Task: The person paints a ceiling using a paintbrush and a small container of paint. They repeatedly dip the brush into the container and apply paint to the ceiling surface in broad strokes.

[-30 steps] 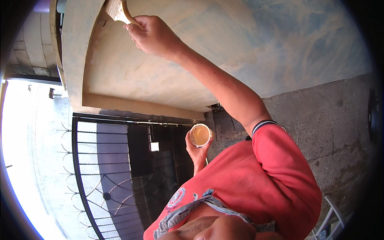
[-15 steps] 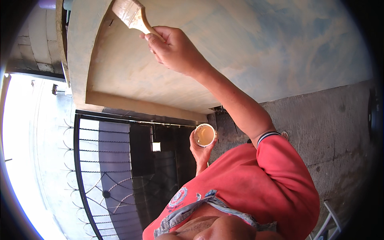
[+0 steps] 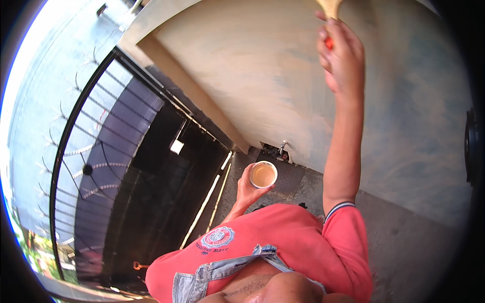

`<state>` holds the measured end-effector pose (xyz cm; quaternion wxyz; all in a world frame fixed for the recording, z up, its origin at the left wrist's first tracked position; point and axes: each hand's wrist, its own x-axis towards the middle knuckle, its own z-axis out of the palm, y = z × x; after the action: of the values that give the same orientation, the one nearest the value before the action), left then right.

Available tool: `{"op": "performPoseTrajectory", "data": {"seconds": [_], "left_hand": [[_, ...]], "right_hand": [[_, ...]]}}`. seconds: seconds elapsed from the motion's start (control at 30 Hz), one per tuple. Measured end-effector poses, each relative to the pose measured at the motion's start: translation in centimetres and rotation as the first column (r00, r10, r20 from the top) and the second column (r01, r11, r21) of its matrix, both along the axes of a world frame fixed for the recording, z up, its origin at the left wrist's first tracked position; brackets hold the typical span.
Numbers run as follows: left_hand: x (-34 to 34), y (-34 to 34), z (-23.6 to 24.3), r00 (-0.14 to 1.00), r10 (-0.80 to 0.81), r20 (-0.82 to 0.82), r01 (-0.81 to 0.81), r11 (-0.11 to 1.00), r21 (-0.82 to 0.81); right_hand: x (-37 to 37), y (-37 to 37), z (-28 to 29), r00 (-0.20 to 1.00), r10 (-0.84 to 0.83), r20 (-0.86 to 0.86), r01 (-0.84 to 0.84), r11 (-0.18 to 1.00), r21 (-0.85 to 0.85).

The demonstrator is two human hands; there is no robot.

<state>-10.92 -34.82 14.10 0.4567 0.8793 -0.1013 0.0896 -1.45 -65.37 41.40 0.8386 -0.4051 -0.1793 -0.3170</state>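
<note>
My right hand (image 3: 344,58) is raised at the top of the view, fingers wrapped round the wooden handle of a paintbrush (image 3: 330,7). The bristles lie beyond the upper edge, out of sight. Behind that arm is a wall (image 3: 262,81) with streaky beige and bluish-grey paint. Lower down, near my chest, my left hand (image 3: 246,188) grips a white-rimmed cup (image 3: 263,174) from its side. Beige paint shows inside the cup, whose mouth faces up.
On the left stands a black metal gate (image 3: 146,202) with bars and curled spikes. A tap (image 3: 282,147) sticks out low on the wall beside a dark recess. Grey concrete floor (image 3: 399,247) runs along the wall's foot. A dark round object (image 3: 471,146) shows at the right rim.
My right hand has swung rightward with the paintbrush, whose bristles have left the view. The view has turned, bringing the tap and more of the gate into sight. My left hand still holds the cup.
</note>
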Motion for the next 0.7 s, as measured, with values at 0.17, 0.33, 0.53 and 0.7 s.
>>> {"op": "performPoseTrajectory", "data": {"seconds": [0.17, 0.33, 0.53, 0.7], "left_hand": [[0.4, 1.6, -2.2, 0.998, 0.048, 0.027, -0.048, 0.999, -0.001], [0.6, 2.4, -3.2, 0.994, 0.108, 0.021, -0.109, 0.994, 0.011], [1.7, 3.5, -3.4, 0.992, 0.122, 0.018, -0.122, 0.992, -0.029], [2.2, 6.3, -4.5, 0.99, 0.136, 0.027, -0.134, 0.989, -0.068]], "right_hand": [[-2.6, 1.4, -0.9, 0.991, -0.106, -0.083, 0.103, 0.994, -0.049], [-3.2, 0.9, -1.3, 0.992, -0.093, -0.085, 0.088, 0.994, -0.071], [-3.8, 0.5, -3.2, 0.991, -0.076, -0.109, 0.068, 0.995, -0.075], [-2.7, 1.7, -5.1, 0.982, -0.071, -0.173, 0.066, 0.997, -0.034]]}}
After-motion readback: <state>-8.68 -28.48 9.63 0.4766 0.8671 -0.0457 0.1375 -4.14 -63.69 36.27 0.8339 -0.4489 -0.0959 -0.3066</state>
